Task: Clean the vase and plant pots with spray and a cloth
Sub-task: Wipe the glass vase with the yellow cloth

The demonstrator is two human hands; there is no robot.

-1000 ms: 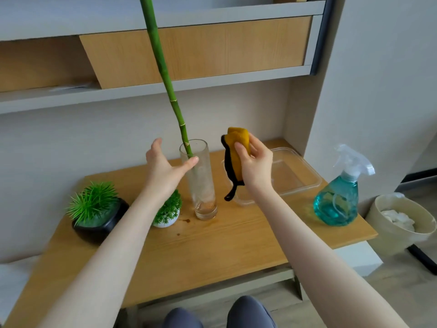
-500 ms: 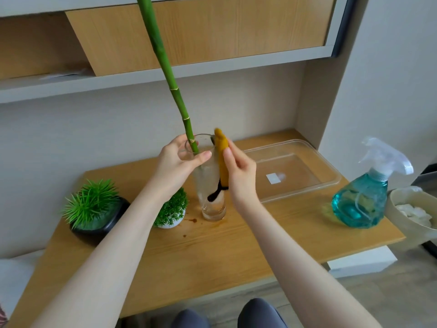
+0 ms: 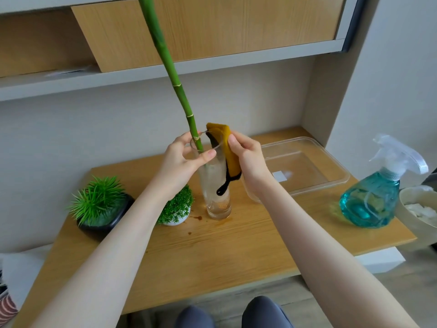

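A home nook: wooden desk (image 3: 212,252) under wall shelves (image 3: 165,74) at twelve o'clock, potted plants (image 3: 99,207) at nine.

— What's behind the wooden desk (image 3: 212,252)?
— A pale grey wall (image 3: 94,129), with a grey shelf (image 3: 236,65) and wood-fronted cabinet (image 3: 212,29) above. Grey floor (image 3: 406,292) at the desk's right edge.

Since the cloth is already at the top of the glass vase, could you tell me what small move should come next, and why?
Probably draw the cloth down the vase wall. The right hand presses it against the rim, the left hand steadies the top beside the bamboo stalk, and the glass below looks cloudy.
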